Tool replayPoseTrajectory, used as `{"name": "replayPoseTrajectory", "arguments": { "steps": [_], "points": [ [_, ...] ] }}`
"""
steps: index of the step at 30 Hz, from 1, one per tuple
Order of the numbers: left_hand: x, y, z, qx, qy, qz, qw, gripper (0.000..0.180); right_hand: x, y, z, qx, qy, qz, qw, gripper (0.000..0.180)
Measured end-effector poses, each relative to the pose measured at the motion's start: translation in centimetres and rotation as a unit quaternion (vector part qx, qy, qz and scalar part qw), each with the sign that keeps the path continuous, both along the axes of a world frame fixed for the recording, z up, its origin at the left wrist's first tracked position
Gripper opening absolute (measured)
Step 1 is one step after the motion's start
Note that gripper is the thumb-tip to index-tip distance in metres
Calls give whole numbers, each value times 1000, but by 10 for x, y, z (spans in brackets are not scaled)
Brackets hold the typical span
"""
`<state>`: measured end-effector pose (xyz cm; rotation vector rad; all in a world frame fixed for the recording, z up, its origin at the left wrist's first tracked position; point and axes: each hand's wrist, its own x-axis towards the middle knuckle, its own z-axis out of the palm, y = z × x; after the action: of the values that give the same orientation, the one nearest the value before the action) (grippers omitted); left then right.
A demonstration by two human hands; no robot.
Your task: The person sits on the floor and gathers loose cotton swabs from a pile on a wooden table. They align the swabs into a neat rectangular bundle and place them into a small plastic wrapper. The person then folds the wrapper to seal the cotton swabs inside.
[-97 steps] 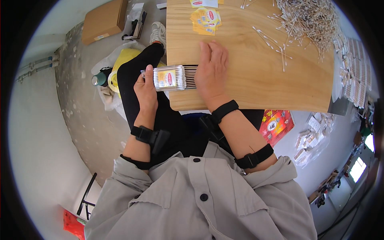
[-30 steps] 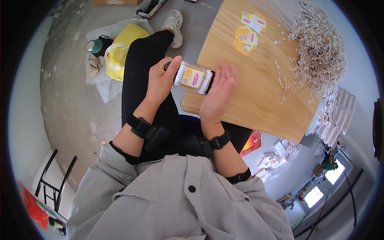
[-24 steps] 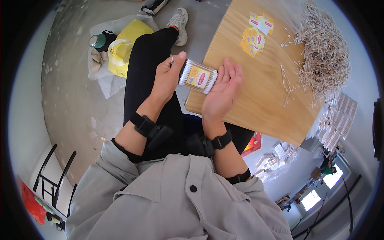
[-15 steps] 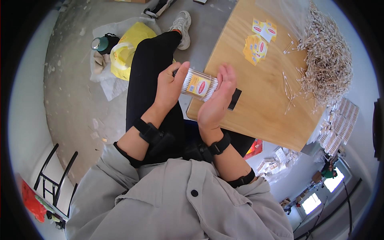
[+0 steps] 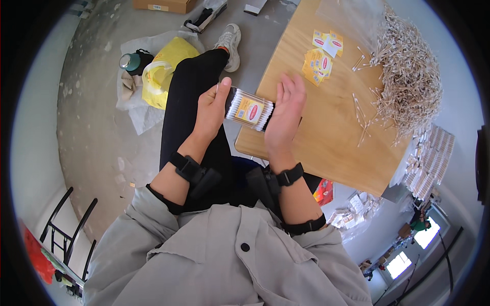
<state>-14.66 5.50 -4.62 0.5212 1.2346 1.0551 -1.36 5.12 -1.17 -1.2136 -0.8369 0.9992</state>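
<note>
A clear flat pack of cotton swabs point(image 5: 249, 110) with a yellow and white label is held in front of me, beside the table's near left corner. My left hand point(image 5: 208, 113) is closed on its left end, thumb raised along the edge. At the pack's other end is my right hand point(image 5: 286, 112), fingers stretched upward and palm toward the pack. Whether the palm touches it I cannot tell. A dark flat piece shows between pack and palm, partly hidden. Yellow label cards point(image 5: 317, 66) lie spread on the wooden table point(image 5: 326, 127).
A big heap of loose cotton swabs point(image 5: 408, 71) covers the table's right side, with strays point(image 5: 361, 120) beside it. Many filled packs point(image 5: 431, 158) are stacked beyond. On the floor at left are a yellow bag point(image 5: 163, 71), a green bottle point(image 5: 129, 62) and a cardboard box point(image 5: 166, 5).
The pack and my left hand have shifted slightly left. My right hand has turned more upright, its palm drawn back from the pack's right end, leaving more of the swab tips showing.
</note>
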Motion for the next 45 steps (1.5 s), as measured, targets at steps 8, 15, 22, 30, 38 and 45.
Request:
{"name": "replayPoseTrajectory", "arguments": {
  "steps": [8, 15, 22, 30, 38, 45],
  "points": [
    [1, -1, 3, 52, 89, -43, 994, 34, -6, 5, 1, -7, -3, 52, 999, 63],
    [-1, 2, 10, 35, 84, -43, 995, 36, 7, -1, 7, 19, 119, -19, 992, 54],
    [2, 0, 5, 81, 153, -36, 984, 35, -29, -23, 4, 18, -72, -62, 995, 49],
    [0, 0, 22, 53, 178, -42, 982, 32, -4, -24, 2, -21, 43, -5, 999, 50],
    [-55, -4, 35, -29, 25, 97, 995, 15, -5, -22, 1, -1, 45, -12, 999, 50],
    [3, -39, 59, -89, -123, 8, 988, 39, 3, -23, 1, -12, 31, 19, 999, 50]
  ]
}}
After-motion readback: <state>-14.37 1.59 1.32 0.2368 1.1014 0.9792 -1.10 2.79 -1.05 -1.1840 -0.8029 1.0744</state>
